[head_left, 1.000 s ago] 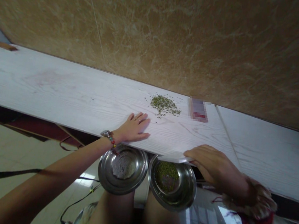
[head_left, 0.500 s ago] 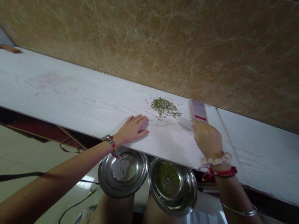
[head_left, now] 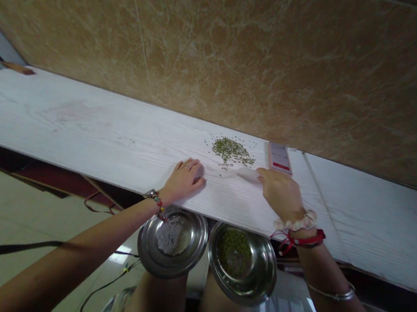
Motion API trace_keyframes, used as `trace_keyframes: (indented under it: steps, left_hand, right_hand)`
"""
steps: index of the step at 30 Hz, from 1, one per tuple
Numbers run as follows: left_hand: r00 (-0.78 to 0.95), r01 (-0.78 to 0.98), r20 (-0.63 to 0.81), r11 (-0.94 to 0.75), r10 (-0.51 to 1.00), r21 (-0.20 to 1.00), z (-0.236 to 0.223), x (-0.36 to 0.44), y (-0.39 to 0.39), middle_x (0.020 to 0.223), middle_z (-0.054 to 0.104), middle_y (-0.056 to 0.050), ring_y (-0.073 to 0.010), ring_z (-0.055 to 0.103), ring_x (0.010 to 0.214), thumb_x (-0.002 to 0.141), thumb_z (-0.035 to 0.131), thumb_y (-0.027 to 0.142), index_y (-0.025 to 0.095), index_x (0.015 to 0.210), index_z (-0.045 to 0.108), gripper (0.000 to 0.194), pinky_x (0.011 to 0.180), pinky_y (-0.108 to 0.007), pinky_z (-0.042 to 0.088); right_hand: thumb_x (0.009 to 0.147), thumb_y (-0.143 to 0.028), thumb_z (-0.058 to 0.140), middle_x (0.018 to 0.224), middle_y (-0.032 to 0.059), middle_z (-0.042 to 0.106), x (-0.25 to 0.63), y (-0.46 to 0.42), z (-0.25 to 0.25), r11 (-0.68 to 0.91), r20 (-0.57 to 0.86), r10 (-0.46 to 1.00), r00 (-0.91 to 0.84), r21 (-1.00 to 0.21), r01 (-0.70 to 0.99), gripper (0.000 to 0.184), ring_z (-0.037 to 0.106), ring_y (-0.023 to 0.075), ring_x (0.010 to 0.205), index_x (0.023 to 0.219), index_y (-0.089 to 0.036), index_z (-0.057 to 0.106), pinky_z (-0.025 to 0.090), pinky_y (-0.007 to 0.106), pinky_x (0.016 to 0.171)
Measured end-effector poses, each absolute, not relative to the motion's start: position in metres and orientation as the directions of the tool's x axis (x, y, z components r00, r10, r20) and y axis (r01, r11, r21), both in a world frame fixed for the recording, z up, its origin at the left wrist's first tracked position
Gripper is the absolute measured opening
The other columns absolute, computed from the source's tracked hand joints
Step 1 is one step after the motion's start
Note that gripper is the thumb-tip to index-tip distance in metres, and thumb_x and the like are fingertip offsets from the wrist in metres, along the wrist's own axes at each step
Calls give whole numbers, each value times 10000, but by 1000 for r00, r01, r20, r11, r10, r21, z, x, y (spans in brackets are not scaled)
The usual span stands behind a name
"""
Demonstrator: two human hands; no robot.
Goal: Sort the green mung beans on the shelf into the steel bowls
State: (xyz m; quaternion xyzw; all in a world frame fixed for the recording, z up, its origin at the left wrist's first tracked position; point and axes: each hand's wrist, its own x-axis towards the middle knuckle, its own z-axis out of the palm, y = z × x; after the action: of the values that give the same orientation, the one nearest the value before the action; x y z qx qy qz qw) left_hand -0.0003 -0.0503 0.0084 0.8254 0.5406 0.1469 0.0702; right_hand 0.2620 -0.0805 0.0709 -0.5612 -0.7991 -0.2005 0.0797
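A loose pile of small green beans [head_left: 231, 150] lies on the white wood-grain board, with single beans strewn around it. My right hand [head_left: 281, 189] pinches a thin whitish sheet, perhaps paper or plastic [head_left: 248, 173], its free end pointing left just below the pile. Flat on the board rests my left hand [head_left: 184, 179], fingers apart, holding nothing, left of and below the pile. On my lap stand two metal bowls: the left bowl [head_left: 145, 258] holds something white and grainy, and the right bowl [head_left: 266, 266] holds green beans.
A phone [head_left: 279, 158] lies on the white board [head_left: 114, 131] behind my right hand. The brown marbled wall [head_left: 219, 53] rises along the board's back edge. A small wooden piece [head_left: 18, 68] sits at the far left end. Dark cords hang at lower left.
My right hand has moved left and slightly down with the whitish sheet, passing below the bean pile. My left hand stays on the board in nearly the same place.
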Motion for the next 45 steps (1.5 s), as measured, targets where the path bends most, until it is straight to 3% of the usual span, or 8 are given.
trace_keyframes:
  steps: [6, 11, 15, 22, 27, 45]
  left_hand:
    - [379, 872, 156, -408, 912, 269, 7, -2, -50, 1432, 502, -165, -307, 397, 1373, 927, 425, 369, 134, 1282, 526, 438, 1129, -522, 312]
    - [387, 863, 174, -422, 906, 279, 5, -3, -48, 1432, 505, -148, -306, 409, 1364, 923, 431, 375, 157, 1275, 533, 427, 1124, -528, 316]
    - [383, 867, 164, -415, 909, 277, 5, -2, -48, 1436, 501, -153, -311, 403, 1367, 924, 426, 382, 145, 1284, 531, 444, 1127, -527, 313]
    - [383, 868, 167, -416, 908, 270, 5, -2, -48, 1435, 506, -146, -303, 403, 1370, 926, 435, 373, 144, 1287, 530, 438, 1134, -506, 312]
    - [386, 866, 168, -419, 907, 273, 5, -2, -47, 1433, 507, -153, -310, 401, 1371, 920, 442, 370, 134, 1262, 544, 428, 1133, -512, 309]
    - [381, 871, 167, -414, 909, 263, 6, -2, -48, 1435, 507, -165, -311, 403, 1373, 921, 452, 363, 104, 1269, 544, 444, 1136, -502, 313]
  right_hand:
    - [895, -94, 409, 868, 116, 739, 253, -69, 71, 236, 313, 903, -295, 212, 948, 297, 651, 212, 781, 966, -153, 691, 414, 311, 675]
    - [899, -111, 419, 885, 94, 744, 253, -75, 66, 321, 333, 865, -375, 207, 924, 293, 646, 199, 788, 987, -173, 692, 423, 305, 699]
    - [904, -134, 446, 877, 89, 745, 253, -77, 68, 302, 363, 859, -362, 214, 929, 261, 647, 201, 799, 982, -176, 691, 417, 297, 705]
    - [882, -82, 427, 906, 109, 742, 249, -70, 66, 325, 307, 872, -380, 215, 921, 281, 647, 213, 812, 961, -160, 685, 417, 317, 716]
    - [892, -122, 440, 859, 66, 743, 252, -77, 62, 391, 368, 820, -438, 198, 899, 264, 632, 191, 763, 966, -190, 684, 404, 300, 683]
    - [877, -79, 434, 828, 82, 730, 246, -75, 56, 402, 401, 800, -447, 195, 894, 280, 618, 192, 746, 919, -173, 694, 392, 312, 681]
